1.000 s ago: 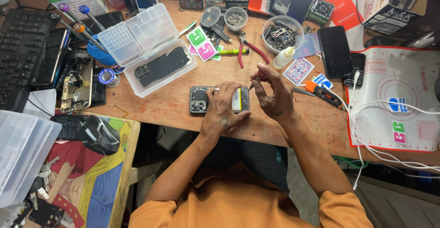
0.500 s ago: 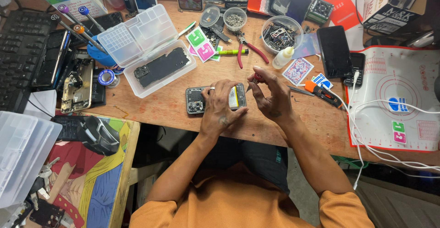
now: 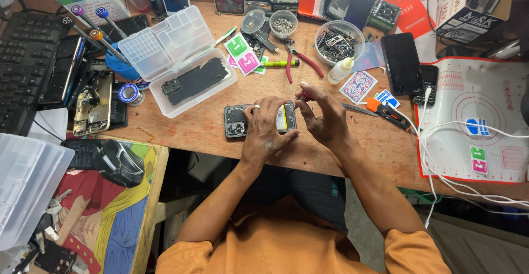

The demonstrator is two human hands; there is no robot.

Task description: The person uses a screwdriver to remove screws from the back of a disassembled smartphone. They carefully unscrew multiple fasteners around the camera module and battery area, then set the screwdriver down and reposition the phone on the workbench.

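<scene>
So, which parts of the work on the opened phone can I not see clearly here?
- Head view: the middle of the opened phone is covered by the left hand.
- The thin tool in the right hand is mostly hidden by the fingers.
- The phone's inner parts are too small to make out.

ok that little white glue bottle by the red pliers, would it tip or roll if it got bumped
The glue bottle looks slim with a narrow base and tapered tip, so a nudge would probably topple it. Being round, it might then roll toward the pliers. It looks small and likely light.
</scene>
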